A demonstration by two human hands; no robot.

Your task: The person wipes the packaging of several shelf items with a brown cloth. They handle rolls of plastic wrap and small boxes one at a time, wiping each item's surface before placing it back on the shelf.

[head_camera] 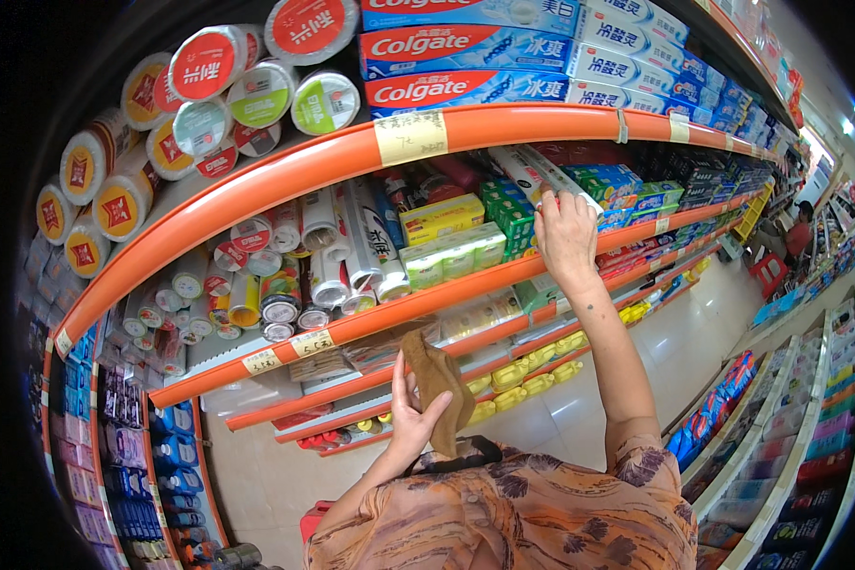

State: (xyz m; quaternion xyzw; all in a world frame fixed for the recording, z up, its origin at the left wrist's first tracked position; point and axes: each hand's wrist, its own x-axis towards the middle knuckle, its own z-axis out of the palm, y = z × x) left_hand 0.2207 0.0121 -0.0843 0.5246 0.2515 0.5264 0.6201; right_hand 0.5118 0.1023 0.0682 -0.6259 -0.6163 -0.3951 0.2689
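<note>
My left hand (412, 417) holds a folded brown cloth (434, 388) in front of my body, below the orange-edged shelf. The thumb lies across the cloth and the fingers are behind it. My right hand (568, 239) reaches onto the middle shelf, its fingers closed around the near end of a long white box (524, 171). Another narrow white carton (559, 178) lies alongside, partly hidden by the hand. To the left of this hand stand green cartons (507, 214), a yellow box (442, 219) and a light-green pack of tissues (454, 256).
An orange shelf rail (313, 171) bows across above my right hand. Colgate toothpaste boxes (463, 50) and wrapped rolls (203, 63) fill the top shelf. Yellow bottles (509, 375) line a lower shelf. A person (799, 231) is farther down the aisle near a red stool (768, 274).
</note>
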